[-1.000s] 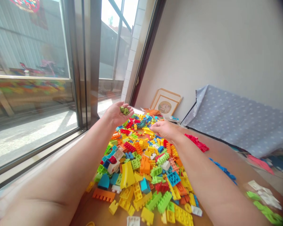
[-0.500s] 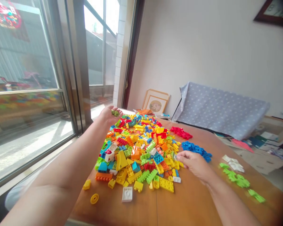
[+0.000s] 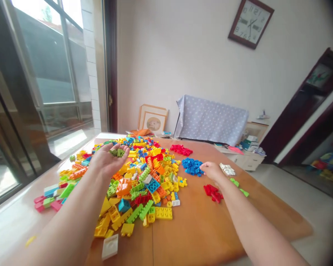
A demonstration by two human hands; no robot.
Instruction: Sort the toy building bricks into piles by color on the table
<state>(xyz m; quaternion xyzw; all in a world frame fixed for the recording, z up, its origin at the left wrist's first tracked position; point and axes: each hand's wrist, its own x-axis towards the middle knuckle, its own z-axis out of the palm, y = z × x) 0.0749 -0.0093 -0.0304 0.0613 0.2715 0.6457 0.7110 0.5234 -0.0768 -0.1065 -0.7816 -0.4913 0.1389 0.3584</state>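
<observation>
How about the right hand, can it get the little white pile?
Probably yes: the right hand is close beside the white pile, and I see nothing standing between them.

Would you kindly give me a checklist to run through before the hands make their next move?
1. Left hand palm up, supporting the olive-green pieces: ok.
2. Right hand beside the blue pile: ok.
3. Right hand's grip on a piece: cannot tell; its fingertips are too small to read.
4. Loose red pieces in one group: not ok; there is a far red pile and a near red pile.
5. Blue pile apart from the near red pile: ok.
</observation>
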